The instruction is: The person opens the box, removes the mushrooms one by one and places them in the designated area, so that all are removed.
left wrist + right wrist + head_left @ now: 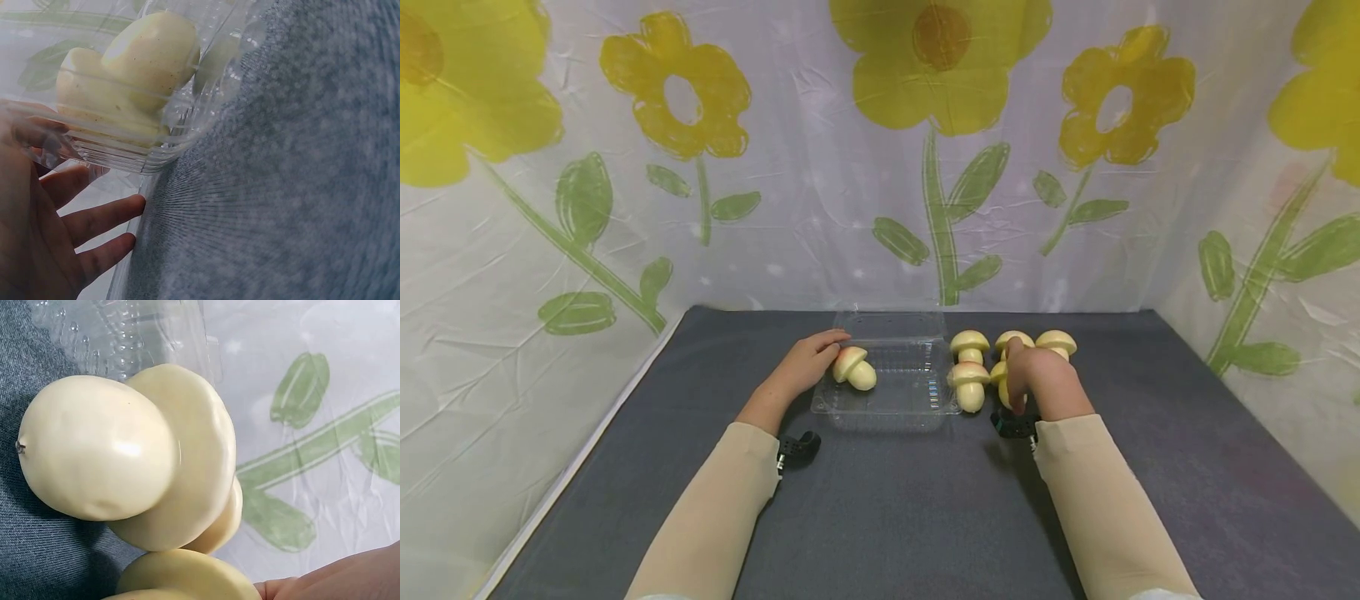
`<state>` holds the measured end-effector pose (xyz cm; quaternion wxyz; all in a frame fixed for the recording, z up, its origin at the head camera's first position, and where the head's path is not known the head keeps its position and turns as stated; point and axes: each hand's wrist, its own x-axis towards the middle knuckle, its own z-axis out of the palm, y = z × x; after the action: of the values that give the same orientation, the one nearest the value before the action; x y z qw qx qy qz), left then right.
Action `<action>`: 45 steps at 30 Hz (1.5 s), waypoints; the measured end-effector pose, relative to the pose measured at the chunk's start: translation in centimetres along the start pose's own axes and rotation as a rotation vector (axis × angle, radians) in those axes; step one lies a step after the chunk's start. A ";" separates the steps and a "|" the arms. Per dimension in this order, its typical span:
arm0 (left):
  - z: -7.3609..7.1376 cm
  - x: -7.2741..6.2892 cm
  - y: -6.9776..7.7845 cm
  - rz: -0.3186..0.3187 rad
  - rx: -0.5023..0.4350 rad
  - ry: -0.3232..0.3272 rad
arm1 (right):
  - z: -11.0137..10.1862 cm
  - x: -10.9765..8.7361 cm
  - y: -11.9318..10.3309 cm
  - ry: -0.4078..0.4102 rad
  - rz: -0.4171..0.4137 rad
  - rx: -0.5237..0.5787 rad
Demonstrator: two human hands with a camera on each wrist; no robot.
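Note:
One cream toy mushroom [859, 373] with a reddish tinge on its cap lies at the left inside a clear plastic container [891, 405]. My left hand [808, 360] rests at the container's left side. In the left wrist view its fingers [100, 222] are spread and fairly straight, touching the plastic beside the mushroom [150, 62]. To the right of the container my right hand [1045, 379] reaches down among several more mushrooms [970, 375]. Its fingers hold a yellower mushroom [187, 572], mostly cut off by the right wrist view's lower edge. A paler mushroom [100, 450] lies next to it.
The container's hinged lid [889, 325] stands open toward the back. Another mushroom [1057, 342] sits behind the right hand. Dark cloth [880, 517] covers the table, with a flower-printed curtain [805, 208] along the back and sides.

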<state>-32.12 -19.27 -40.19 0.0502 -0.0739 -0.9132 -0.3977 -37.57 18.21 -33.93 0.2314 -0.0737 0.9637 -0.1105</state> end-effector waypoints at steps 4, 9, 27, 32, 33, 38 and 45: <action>0.0 0.0 0.0 0.002 0.002 0.000 | 0.0 1.0 0.6 -0.004 0.007 0.008; -0.1 0.0 0.0 0.000 0.007 0.000 | -0.2 0.7 0.9 -0.003 0.008 0.025; -0.1 -0.1 0.0 -0.007 0.012 -0.007 | -2.5 -5.4 -1.0 0.159 -0.125 0.025; 0.0 -0.1 0.1 -0.010 0.006 -0.002 | -2.5 -5.8 -2.4 0.260 -0.186 0.000; 0.0 0.0 0.1 -0.010 0.007 0.000 | -2.5 -5.9 -2.8 0.284 -0.200 -0.007; 0.1 0.0 -0.1 -0.011 0.010 0.003 | -1.8 -6.1 -4.8 0.374 -0.284 -0.048; 0.0 0.0 -0.1 -0.013 0.007 -0.005 | 0.0 -5.4 -7.1 0.497 -0.406 -0.153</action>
<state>-32.14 -19.36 -40.28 0.0455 -0.0688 -0.9150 -0.3948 -32.12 12.40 -29.89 -0.0437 -0.2523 0.9618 -0.0963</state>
